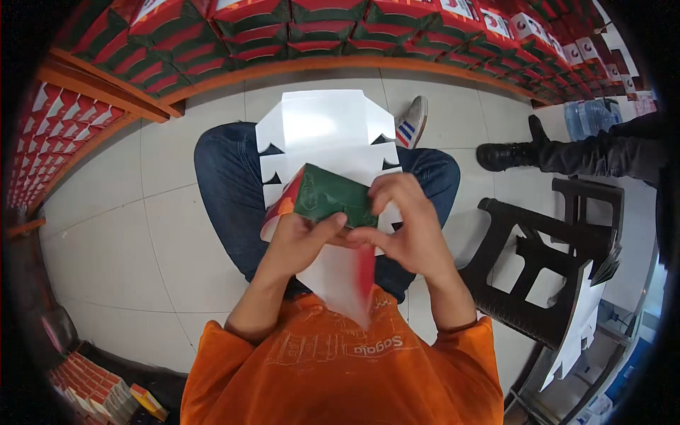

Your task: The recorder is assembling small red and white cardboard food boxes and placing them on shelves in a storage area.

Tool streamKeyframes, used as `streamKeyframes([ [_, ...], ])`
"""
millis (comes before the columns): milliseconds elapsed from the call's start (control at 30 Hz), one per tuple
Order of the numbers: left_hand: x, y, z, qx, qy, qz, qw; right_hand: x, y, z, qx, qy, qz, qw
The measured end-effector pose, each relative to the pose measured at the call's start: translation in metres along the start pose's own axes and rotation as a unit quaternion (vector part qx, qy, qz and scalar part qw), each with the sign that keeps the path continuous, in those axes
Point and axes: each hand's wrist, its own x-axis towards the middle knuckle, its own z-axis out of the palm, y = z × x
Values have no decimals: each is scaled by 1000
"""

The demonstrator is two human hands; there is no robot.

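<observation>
In the head view, the partly folded red-and-green cardboard carton with a white inner face (329, 195) lies directly between the two hands. The left hand (297, 244) grips its lower left part, thumb on the lower edge of the green panel. The right hand (411, 223) has its fingers bent over the carton's right end and its thumb near the left thumb. A blurred red-and-white flap (334, 276) hangs just below both hands. Beyond them, a flat white die-cut cardboard blank (324, 124) lies across the lap. Well right of the right hand is a dark plastic stool (476, 248).
</observation>
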Motion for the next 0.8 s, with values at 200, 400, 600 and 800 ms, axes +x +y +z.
streamKeyframes([
  [200, 35, -21, -9, 22, 2, 13, 1000, -13, 16, 4, 85, 85, -124, 985],
  [400, 16, -3, 4, 14, 42, 102, 994, 0, -19, -2, -340, 51, -148, 927],
  [600, 10, -35, -12, 69, 83, 177, 978, 4, -18, 4, -317, 62, -172, 931],
  [800, -6, 18, -40, 373, -194, -204, 884, 23, -17, 11, -92, -134, -98, 982],
])
